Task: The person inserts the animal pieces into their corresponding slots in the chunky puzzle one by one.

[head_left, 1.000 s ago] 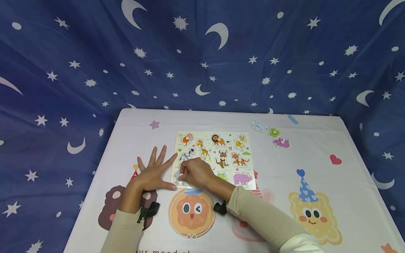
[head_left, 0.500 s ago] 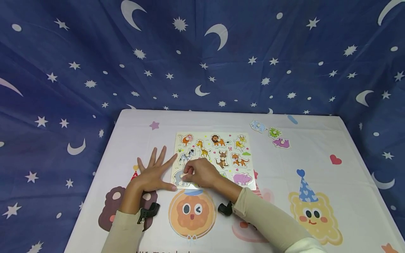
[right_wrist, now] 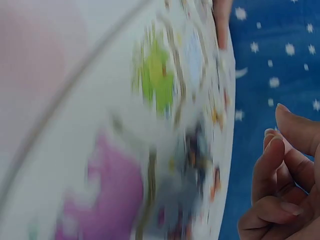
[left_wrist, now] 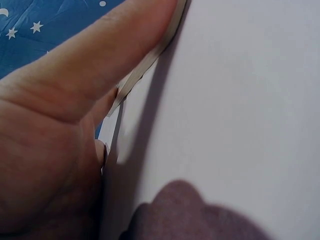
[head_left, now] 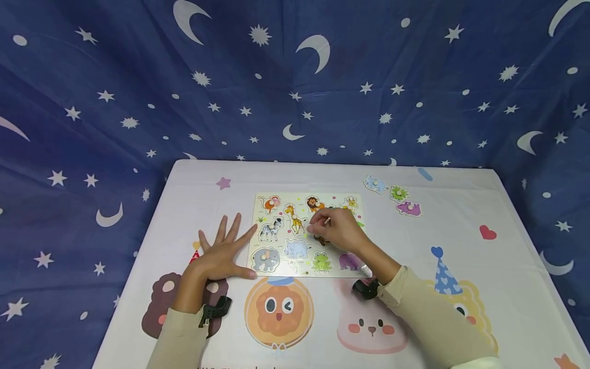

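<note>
An animal peg puzzle board (head_left: 286, 267) lies on the table, with an elephant piece (head_left: 272, 262) set in its lower left corner. Zebra (head_left: 269, 231), giraffe (head_left: 295, 220) and monkey (head_left: 271, 204) pieces also sit in it. My left hand (head_left: 224, 259) rests with fingers spread, thumb and forefinger at the board's left edge. Over the board's right half hovers my right hand (head_left: 343, 230), its fingers loosely bent and nothing seen in them. It partly covers a kangaroo piece and hides the tiger piece. In the right wrist view, the printed hippo (right_wrist: 112, 190) is blurred.
Three loose pieces lie beyond the board's far right corner: a blue rhino (head_left: 375, 184), a green frog-like piece (head_left: 399, 193) and a purple hippo (head_left: 409, 208). A white cartoon-printed cloth (head_left: 461, 215) covers the table. Behind it hangs a blue star-patterned curtain (head_left: 258, 123).
My right hand has let go of the elephant piece's knob and moved right and away across the board. The rhino and frog pictures are now uncovered. My left hand stays put.
</note>
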The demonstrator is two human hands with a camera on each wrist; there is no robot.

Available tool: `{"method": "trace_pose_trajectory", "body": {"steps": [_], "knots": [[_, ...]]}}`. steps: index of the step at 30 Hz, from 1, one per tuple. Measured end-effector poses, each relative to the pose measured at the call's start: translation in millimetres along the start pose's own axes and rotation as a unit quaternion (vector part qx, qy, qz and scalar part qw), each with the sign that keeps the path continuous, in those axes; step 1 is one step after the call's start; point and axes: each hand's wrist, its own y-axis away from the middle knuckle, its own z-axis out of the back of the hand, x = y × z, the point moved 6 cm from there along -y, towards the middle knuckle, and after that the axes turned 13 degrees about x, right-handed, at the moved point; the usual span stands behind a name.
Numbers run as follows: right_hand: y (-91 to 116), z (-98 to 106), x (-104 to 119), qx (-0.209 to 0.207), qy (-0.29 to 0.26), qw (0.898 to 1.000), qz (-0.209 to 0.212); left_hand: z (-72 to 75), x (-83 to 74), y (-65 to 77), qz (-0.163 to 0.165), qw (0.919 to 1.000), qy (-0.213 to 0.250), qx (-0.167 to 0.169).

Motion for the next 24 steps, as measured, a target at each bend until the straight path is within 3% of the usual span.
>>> {"method": "trace_pose_trajectory", "body": {"steps": [7, 17, 24], "knots": [[17, 44, -36, -0.059, 0.016, 0.997, -0.047, 0.5, -1.4, -0.9, -0.001, 1.0, -0.003, -0.001], [41, 85, -93, -0.144, 0.052, 0.983, -0.1, 0.2, -1.2, -2.4, -0.001, 1.0, -0.007, 0.0], [40, 110, -114, -0.184, 0.072, 0.972, -0.127, -0.3, 0.3, -0.9, 0.006, 0.9999, -0.01, -0.002]]}}
